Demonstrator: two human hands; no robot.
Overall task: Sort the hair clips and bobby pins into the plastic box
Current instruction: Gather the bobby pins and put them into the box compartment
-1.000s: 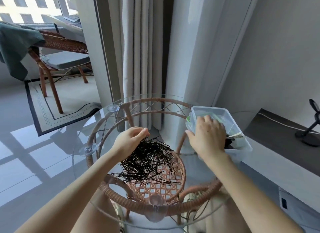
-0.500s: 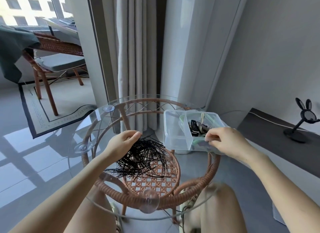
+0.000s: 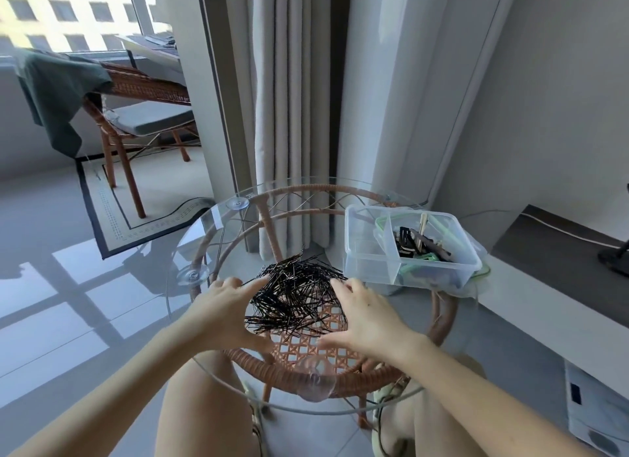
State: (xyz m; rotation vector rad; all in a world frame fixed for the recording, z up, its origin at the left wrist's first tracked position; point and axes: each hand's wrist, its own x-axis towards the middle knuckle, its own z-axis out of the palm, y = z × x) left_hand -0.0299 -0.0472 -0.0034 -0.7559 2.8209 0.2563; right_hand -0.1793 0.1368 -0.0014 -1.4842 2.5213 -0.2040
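Observation:
A loose heap of black bobby pins (image 3: 295, 296) lies on the round glass tabletop (image 3: 204, 232) in the head view. My left hand (image 3: 224, 312) cups the heap's left side, fingers spread. On the right side, my right hand (image 3: 366, 315) rests, fingers apart and touching the pins' edge. Neither hand grips anything that I can see. A clear plastic box (image 3: 371, 269) with dividers stands at the table's right rim. Its right compartment holds dark hair clips (image 3: 420, 247); the left compartments look empty.
The glass top sits on a rattan frame (image 3: 343, 383) with suction cups. A green-edged lid (image 3: 480, 269) lies under the box. Curtains and a wall corner stand behind, a grey ledge (image 3: 544, 249) to the right, a rattan chair (image 3: 136, 116) far left. My knees are under the table.
My right hand let go of the box and came down to the right side of the pin heap. My left hand lowered to the heap's left side. The box now rests on the table.

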